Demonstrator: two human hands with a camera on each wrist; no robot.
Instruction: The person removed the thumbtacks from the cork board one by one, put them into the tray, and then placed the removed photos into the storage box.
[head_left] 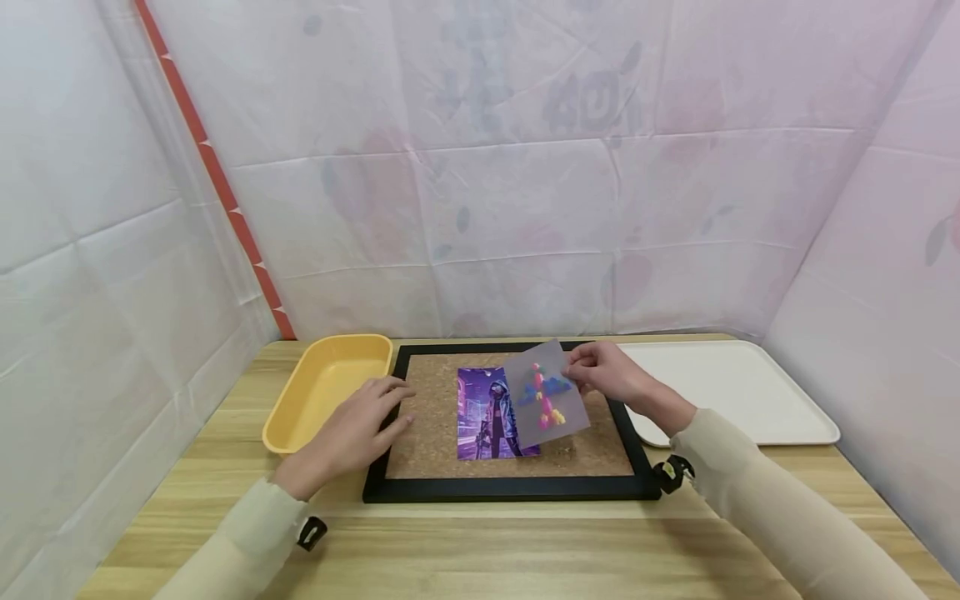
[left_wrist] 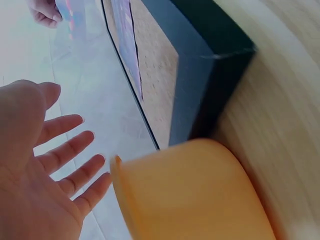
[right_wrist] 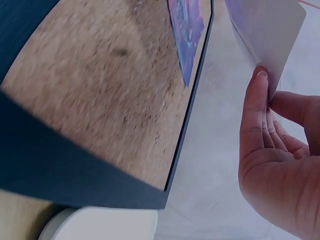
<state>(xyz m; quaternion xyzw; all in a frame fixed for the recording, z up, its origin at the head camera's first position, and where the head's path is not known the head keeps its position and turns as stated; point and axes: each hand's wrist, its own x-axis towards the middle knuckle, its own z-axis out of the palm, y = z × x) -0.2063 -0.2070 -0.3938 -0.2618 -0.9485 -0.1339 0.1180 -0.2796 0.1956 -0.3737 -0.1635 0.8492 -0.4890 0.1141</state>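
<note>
Between thumb and fingers, my right hand (head_left: 611, 373) pinches the right edge of a grey picture card (head_left: 553, 400) printed with a pink, blue and yellow figure. The card is tilted above a black-framed cork board (head_left: 427, 425), partly hiding a purple poster (head_left: 480, 417) that lies on the cork and shows a hooded figure. In the right wrist view the card's plain pale back (right_wrist: 280, 35) shows. My left hand (head_left: 363, 425), fingers spread, is over the board's left edge and holds nothing. A yellow tray (left_wrist: 190, 190) is beside it in the left wrist view.
The yellow tray (head_left: 281, 425) stands left of the board. A white tray (head_left: 720, 392) lies to the right, close to the board's frame. All rest on a wooden table (head_left: 450, 550), with pale fabric walls (head_left: 487, 208) behind and at both sides.
</note>
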